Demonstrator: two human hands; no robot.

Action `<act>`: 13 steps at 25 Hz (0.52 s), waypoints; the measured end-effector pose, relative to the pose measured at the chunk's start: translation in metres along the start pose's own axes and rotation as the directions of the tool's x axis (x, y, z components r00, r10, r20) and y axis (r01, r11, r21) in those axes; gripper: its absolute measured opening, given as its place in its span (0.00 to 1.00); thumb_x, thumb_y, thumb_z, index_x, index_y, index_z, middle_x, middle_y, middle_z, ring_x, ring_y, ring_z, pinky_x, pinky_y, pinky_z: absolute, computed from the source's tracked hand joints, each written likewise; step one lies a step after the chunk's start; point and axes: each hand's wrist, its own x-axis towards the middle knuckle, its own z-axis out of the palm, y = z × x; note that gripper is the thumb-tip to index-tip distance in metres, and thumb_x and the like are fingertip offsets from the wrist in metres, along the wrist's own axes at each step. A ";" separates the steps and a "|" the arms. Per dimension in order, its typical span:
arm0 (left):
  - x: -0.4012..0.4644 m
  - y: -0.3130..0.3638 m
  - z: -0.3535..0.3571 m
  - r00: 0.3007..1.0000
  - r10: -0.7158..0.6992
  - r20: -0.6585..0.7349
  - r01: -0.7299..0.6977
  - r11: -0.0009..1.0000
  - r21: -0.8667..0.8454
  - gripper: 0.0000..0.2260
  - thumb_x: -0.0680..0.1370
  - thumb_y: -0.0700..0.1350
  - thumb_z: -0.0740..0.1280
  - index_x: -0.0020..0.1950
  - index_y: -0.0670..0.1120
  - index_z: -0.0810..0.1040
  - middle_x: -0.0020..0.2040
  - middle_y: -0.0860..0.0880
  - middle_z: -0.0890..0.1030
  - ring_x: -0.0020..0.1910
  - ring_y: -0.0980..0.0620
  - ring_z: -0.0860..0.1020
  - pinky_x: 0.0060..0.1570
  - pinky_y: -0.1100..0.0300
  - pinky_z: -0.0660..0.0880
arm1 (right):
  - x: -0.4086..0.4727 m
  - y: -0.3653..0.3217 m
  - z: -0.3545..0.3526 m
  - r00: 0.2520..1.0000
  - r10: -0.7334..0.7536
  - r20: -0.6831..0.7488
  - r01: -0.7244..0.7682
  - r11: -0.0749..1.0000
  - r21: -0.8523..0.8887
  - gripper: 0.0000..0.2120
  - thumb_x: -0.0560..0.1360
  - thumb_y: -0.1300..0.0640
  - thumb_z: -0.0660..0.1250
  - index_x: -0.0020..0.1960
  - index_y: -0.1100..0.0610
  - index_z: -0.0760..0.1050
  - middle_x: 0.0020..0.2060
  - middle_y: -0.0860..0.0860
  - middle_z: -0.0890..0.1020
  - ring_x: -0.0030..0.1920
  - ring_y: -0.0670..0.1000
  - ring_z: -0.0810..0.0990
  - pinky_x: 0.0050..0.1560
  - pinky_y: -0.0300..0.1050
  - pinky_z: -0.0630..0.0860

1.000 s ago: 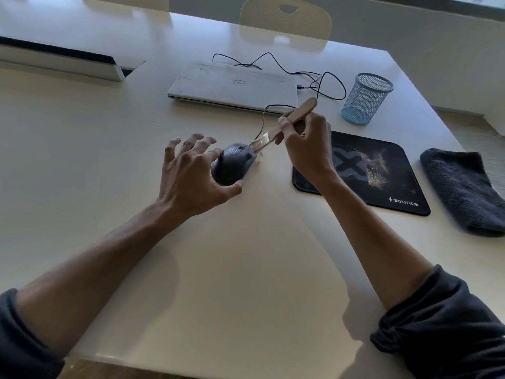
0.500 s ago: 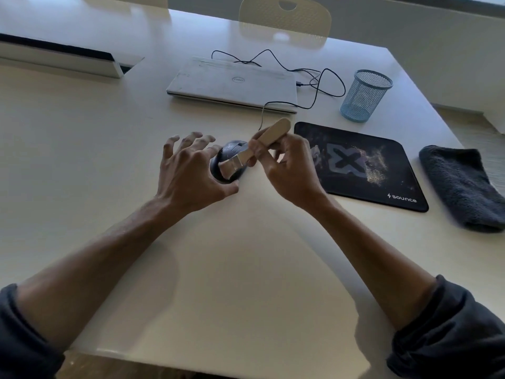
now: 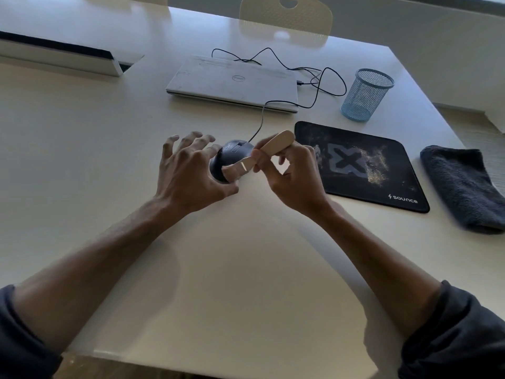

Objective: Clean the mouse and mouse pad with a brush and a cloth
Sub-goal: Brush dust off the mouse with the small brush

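The left hand, fingers spread, steadies the mouse between thumb and forefinger while the right hand pinches the brush against it.

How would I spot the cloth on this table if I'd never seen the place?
Start at the white table and find the closed laptop at its far side. Move toward the table's right edge, past the black mouse pad with the dusty X print. The cloth lies just beyond it, apart from the pad: a dark grey, fuzzy, folded towel, the only soft thing there.
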 end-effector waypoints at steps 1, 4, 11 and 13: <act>0.000 0.000 0.000 1.000 0.001 0.003 -0.001 1.000 -0.004 0.35 0.63 0.68 0.67 0.62 0.46 0.79 0.65 0.47 0.77 0.69 0.48 0.69 0.69 0.47 0.56 | 0.000 0.004 -0.003 0.999 0.036 -0.027 -0.037 0.999 -0.012 0.04 0.77 0.60 0.70 0.47 0.61 0.82 0.39 0.47 0.84 0.34 0.38 0.79 0.34 0.26 0.67; -0.001 0.000 -0.001 1.000 0.000 0.013 0.000 1.000 -0.006 0.36 0.62 0.68 0.67 0.63 0.47 0.79 0.66 0.47 0.76 0.70 0.48 0.68 0.70 0.47 0.55 | 0.004 0.014 -0.012 0.983 0.150 -0.104 -0.153 0.988 -0.024 0.04 0.78 0.61 0.68 0.47 0.61 0.81 0.37 0.48 0.84 0.31 0.37 0.79 0.31 0.28 0.68; 0.000 0.001 -0.003 1.000 0.004 0.019 -0.004 1.000 0.002 0.37 0.63 0.68 0.66 0.64 0.45 0.79 0.66 0.46 0.76 0.70 0.47 0.68 0.70 0.46 0.55 | 0.017 0.007 0.001 0.955 0.297 -0.014 -0.283 0.924 0.258 0.06 0.79 0.56 0.68 0.47 0.58 0.81 0.35 0.47 0.85 0.36 0.58 0.84 0.39 0.61 0.80; 0.000 0.001 -0.003 1.000 -0.003 0.018 0.003 1.000 -0.002 0.37 0.63 0.68 0.66 0.63 0.46 0.79 0.66 0.46 0.76 0.70 0.48 0.68 0.71 0.46 0.55 | 0.016 0.015 0.004 0.942 0.335 0.009 -0.327 0.914 0.240 0.06 0.79 0.58 0.68 0.46 0.60 0.82 0.34 0.48 0.85 0.38 0.48 0.85 0.44 0.52 0.81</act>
